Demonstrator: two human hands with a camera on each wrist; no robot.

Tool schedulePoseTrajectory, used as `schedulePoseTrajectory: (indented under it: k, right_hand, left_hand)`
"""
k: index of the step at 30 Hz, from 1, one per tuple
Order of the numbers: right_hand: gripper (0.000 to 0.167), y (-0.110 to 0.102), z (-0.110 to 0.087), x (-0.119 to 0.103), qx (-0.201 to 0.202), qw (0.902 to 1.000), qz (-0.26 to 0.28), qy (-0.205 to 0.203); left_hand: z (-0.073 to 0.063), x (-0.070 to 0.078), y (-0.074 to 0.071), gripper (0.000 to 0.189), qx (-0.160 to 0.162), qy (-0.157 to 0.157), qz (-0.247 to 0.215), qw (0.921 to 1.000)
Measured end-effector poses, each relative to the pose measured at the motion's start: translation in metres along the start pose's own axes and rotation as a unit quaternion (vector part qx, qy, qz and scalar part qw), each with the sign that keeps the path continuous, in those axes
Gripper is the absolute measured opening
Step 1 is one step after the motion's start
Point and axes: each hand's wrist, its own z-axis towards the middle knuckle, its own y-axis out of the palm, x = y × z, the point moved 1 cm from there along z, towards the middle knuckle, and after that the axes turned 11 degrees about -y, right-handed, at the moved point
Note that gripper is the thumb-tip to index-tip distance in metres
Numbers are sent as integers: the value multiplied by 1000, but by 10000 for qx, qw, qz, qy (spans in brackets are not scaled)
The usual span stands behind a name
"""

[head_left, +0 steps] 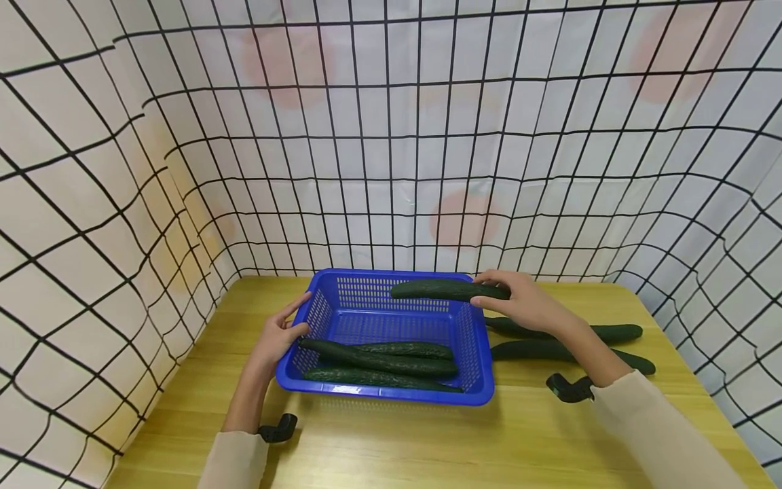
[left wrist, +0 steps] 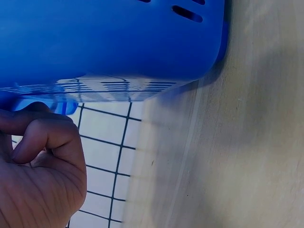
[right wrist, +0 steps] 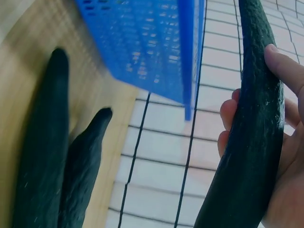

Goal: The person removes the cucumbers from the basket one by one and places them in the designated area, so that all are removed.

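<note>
A blue plastic basket (head_left: 385,392) with slotted walls stands on the wooden table; three dark green cucumbers (head_left: 391,360) lie along its near side. My left hand (head_left: 277,339) grips the basket's left rim; in the left wrist view its fingers (left wrist: 52,137) curl at the basket's edge. My right hand (head_left: 525,302) holds another cucumber (head_left: 434,290) by its right end, over the far right part of the basket. From the right wrist, this held cucumber (right wrist: 254,118) shows between thumb and fingers, beside the blue basket wall (right wrist: 142,52).
Two more cucumbers lie on the table right of the basket, one farther (head_left: 617,333) and one nearer (head_left: 635,362), partly under my right forearm. Black wire mesh (head_left: 403,156) before a pale sheet encloses the table (head_left: 391,448) at the back and sides.
</note>
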Motion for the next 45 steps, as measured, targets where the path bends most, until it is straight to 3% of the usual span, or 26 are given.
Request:
schedulePoseTrajectory:
  k: [6, 15, 30, 38, 45]
  right_hand:
    - [52, -10, -26, 13, 117, 9996, -185, 178]
    - [45, -20, -55, 35, 274, 9989, -364, 66]
    - [51, -32, -109, 66, 410, 9960, -412, 683]
    - [50, -32, -138, 83, 355, 9941, -520, 881]
    - [51, -26, -148, 94, 139, 9931, -625, 982]
  left_hand:
    - [1, -1, 2, 72, -84, -7, -67, 9999]
    - [-1, 0, 1, 73, -60, -35, -112, 9999]
    - [-1, 0, 0, 74, -81, -5, -53, 10000]
    - [-1, 1, -1, 74, -122, 4, -31, 9999]
    - [-1, 1, -2, 73, -131, 11, -92, 9999]
